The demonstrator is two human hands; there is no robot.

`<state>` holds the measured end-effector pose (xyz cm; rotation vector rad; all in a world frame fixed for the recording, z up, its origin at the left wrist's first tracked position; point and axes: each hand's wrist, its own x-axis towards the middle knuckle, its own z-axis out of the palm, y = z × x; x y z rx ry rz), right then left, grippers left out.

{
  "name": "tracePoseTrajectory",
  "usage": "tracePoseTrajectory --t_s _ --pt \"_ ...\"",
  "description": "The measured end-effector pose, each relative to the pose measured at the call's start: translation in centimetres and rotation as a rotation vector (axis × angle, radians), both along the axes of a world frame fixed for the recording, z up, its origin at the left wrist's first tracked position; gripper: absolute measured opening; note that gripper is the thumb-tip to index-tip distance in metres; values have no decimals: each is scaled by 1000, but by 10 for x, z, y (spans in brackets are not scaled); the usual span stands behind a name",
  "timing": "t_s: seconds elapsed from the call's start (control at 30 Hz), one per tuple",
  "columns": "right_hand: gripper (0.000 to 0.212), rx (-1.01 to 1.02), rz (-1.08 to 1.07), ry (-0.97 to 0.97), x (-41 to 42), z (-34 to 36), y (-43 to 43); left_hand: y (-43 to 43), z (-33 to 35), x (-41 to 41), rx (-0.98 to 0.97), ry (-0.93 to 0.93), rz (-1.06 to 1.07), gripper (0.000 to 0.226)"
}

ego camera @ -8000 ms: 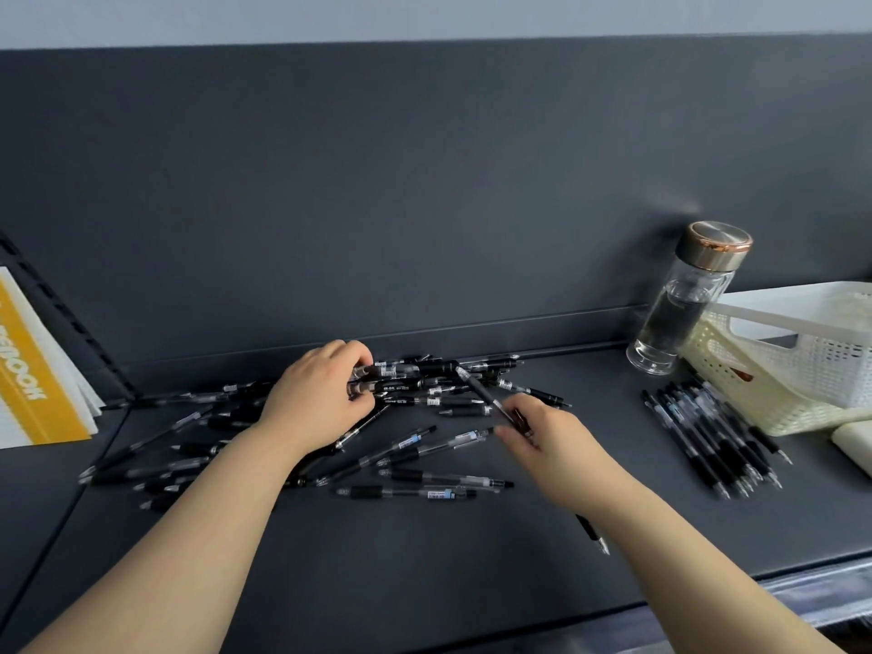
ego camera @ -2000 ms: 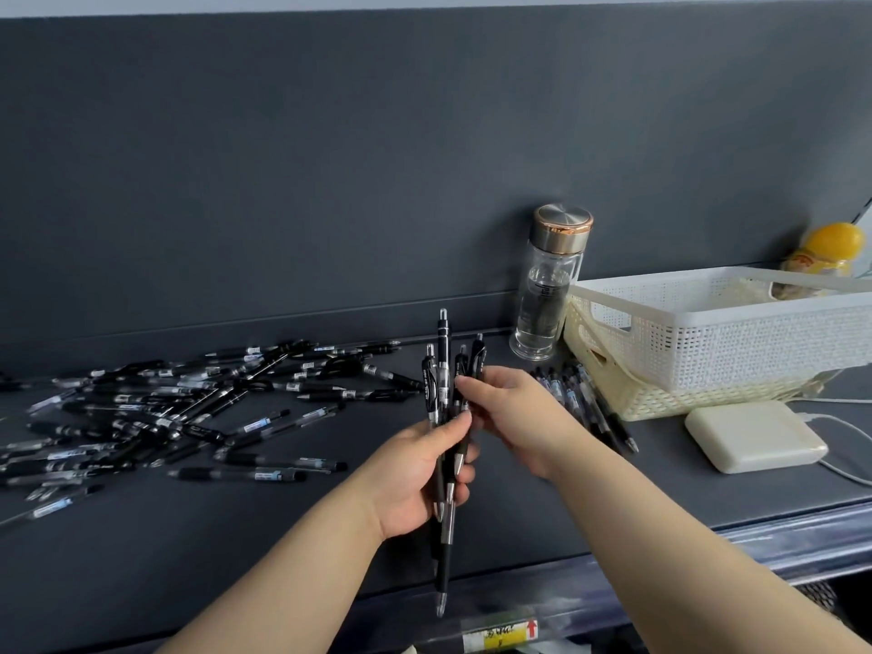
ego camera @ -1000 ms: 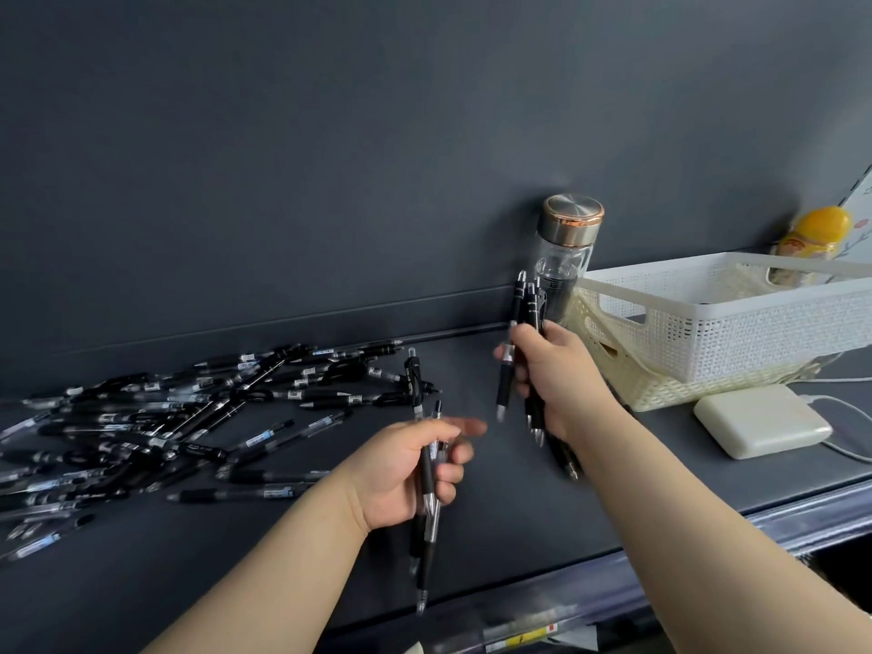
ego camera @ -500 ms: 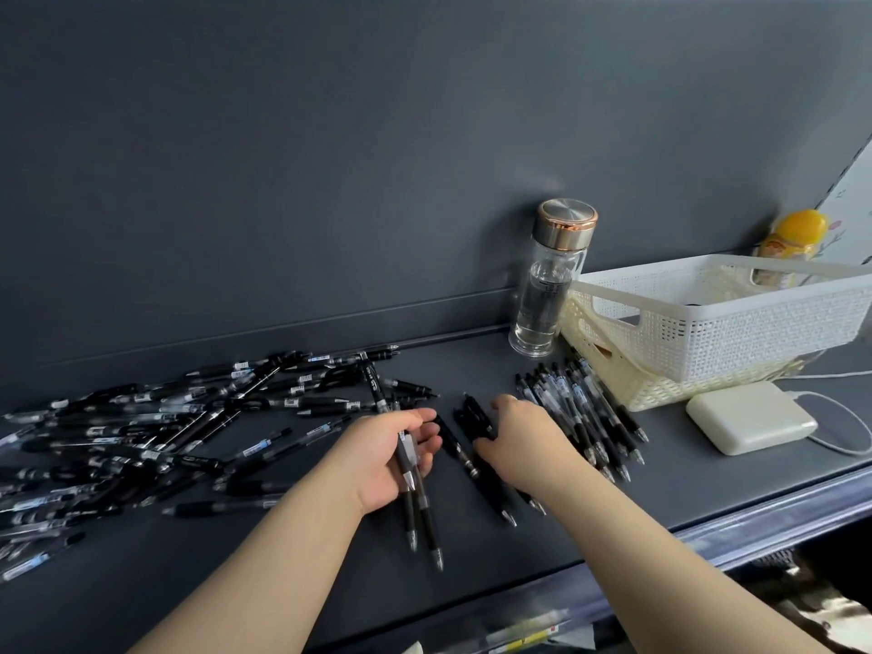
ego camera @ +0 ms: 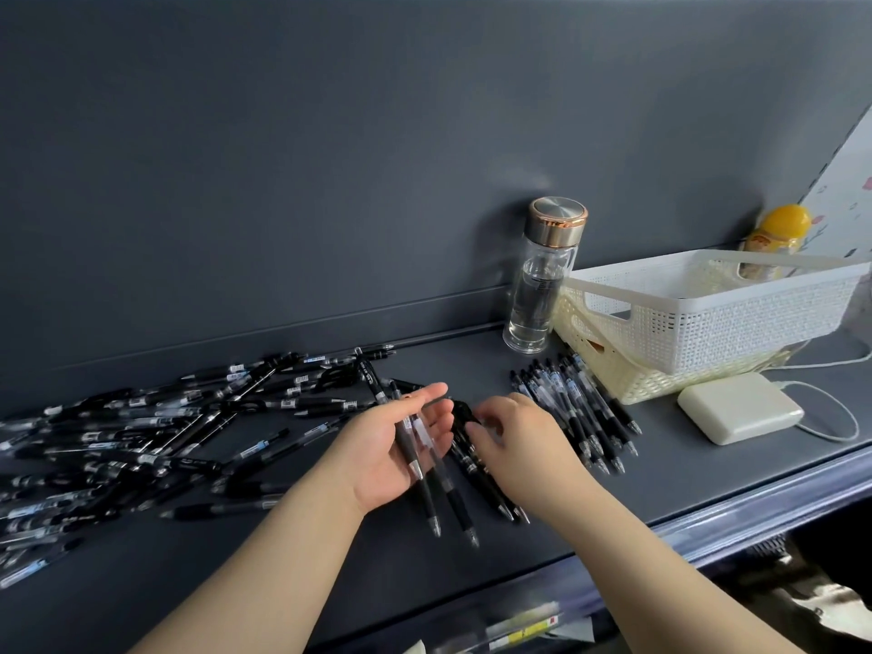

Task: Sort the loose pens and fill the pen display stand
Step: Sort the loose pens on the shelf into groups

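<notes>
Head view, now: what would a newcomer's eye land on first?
Loose black pens sprawl over the left of the dark shelf; a neat row of pens lies right of centre beside the white basket. Between them the left hand holds a handful of pens and the right hand touches another small group on the shelf. A copper-lidded glass bottle stands at the back wall.

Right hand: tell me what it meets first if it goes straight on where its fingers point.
Probably the black pen tops at the right hand's fingertips, which it may be touching; just beyond, the left hand's fingers with the two pens it holds. Depth is unclear.
</notes>
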<state>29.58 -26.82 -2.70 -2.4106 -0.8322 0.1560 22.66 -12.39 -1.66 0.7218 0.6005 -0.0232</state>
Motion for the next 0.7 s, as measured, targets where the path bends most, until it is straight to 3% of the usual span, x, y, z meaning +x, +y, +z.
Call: tracePoseTrajectory --t_s 0.07,0.23,0.43,0.7 --pt "17 108 57 141 -9 12 -2 -4 2 2 -28 -18 32 22" --pt "20 107 169 463 -23 21 -7 -16 9 7 -95 -100 110 24" --pt "6 468 118 862 -14 18 -23 -27 12 11 -10 -146 39 33" --pt "10 621 40 943 5 13 -46 -47 3 12 194 -89 -37 22"
